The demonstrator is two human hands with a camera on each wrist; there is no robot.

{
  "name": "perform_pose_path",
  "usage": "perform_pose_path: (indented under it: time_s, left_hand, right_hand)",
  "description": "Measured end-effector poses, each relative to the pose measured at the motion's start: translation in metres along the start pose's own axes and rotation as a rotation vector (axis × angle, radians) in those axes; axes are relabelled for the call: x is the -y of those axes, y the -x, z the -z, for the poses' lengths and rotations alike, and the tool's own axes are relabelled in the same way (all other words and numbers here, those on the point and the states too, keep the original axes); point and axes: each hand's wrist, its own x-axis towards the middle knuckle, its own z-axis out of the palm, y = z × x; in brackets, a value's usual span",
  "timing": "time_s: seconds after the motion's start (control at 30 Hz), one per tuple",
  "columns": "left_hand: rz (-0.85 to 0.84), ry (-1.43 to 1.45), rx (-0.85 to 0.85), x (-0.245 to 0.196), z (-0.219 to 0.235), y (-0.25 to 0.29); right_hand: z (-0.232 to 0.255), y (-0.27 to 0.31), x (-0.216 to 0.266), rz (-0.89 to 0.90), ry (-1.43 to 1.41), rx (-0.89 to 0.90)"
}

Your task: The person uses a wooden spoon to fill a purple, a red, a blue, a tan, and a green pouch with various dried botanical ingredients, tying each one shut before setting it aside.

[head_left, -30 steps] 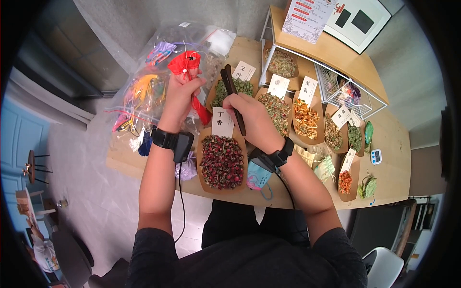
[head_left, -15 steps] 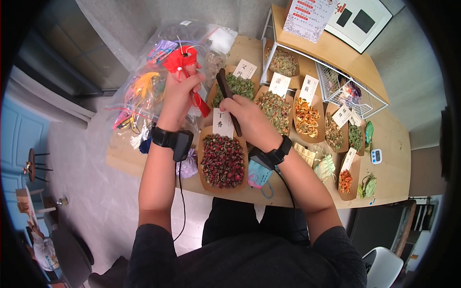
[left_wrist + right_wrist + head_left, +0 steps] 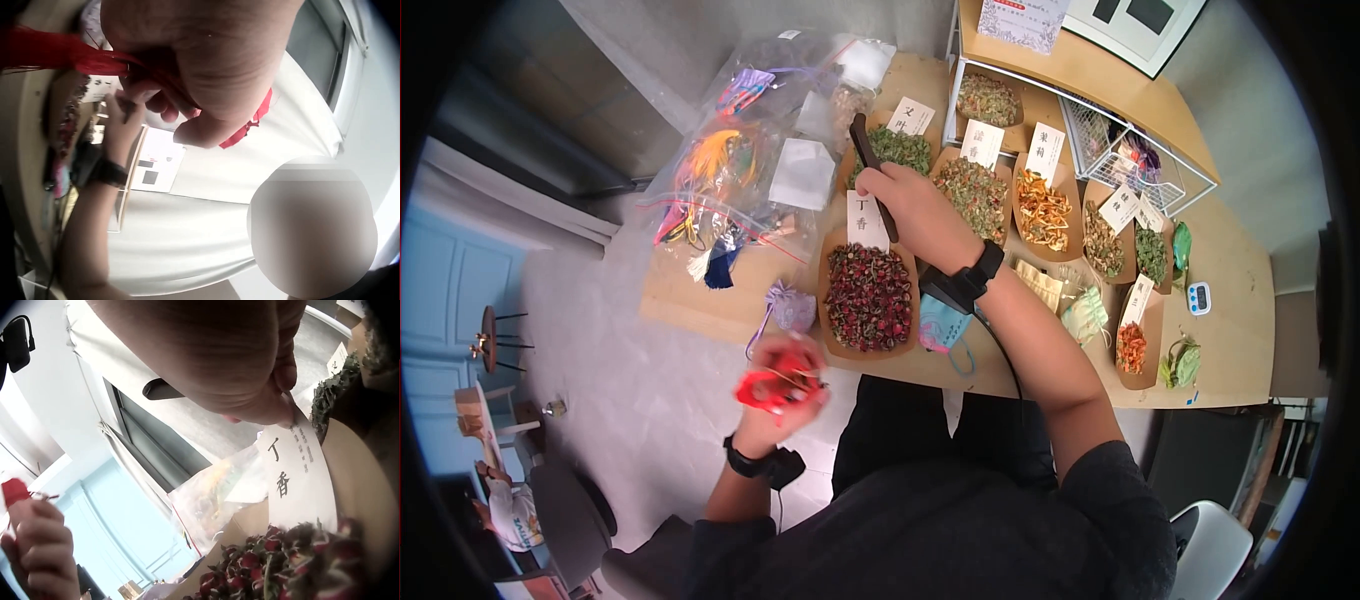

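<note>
The left hand (image 3: 775, 415), blurred in the head view, grips a red pouch (image 3: 778, 388) in front of the table's near edge. In the left wrist view a red tassel (image 3: 94, 61) trails from that hand (image 3: 219, 56). The right hand (image 3: 922, 222) holds dark tongs (image 3: 866, 150) above the top of a tray of dried rosebuds (image 3: 870, 300). A white label card (image 3: 867, 218) stands at the back of that tray; in the right wrist view the right hand's (image 3: 212, 356) fingertips touch or pinch the card's (image 3: 299, 475) upper edge.
Trays of dried herbs and orange flowers (image 3: 1043, 210) run to the right, below a wooden shelf (image 3: 1090, 75). A clear bag of tassels (image 3: 720, 170) lies back left, a purple pouch (image 3: 790, 307) at the near edge, a timer (image 3: 1198, 298) far right.
The left hand has come down toward the body with the red pouch, off the clear bag, and white packets there now show. The right hand keeps the tongs near the card. The head view has shifted.
</note>
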Motion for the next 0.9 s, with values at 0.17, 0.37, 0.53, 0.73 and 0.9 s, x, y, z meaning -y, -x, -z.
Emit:
perform_pose_path:
  time_s: [0.17,0.37,0.53,0.73,0.9]
  left_hand:
    - [0.373,-0.058,0.332,0.028,-0.016,0.025]
    - [0.416,-0.033,0.175,0.032,-0.032,0.016]
    - [0.398,-0.039,0.141,0.031,-0.031,0.009]
    - [0.461,-0.068,0.123,0.027,-0.028,0.008]
    - [0.476,-0.005,0.248,0.000,0.005,0.010]
  right_hand:
    - [0.002,-0.001,0.000,-0.026,-0.015,0.045]
    - [0.001,-0.001,-0.004,0.011,-0.025,0.038]
    - [0.000,0.002,-0.005,0.004,-0.057,0.070]
    - [-0.007,0.004,-0.012,0.109,-0.024,0.064]
    - [0.038,-0.011,0.006,-0.006,0.009,-0.159]
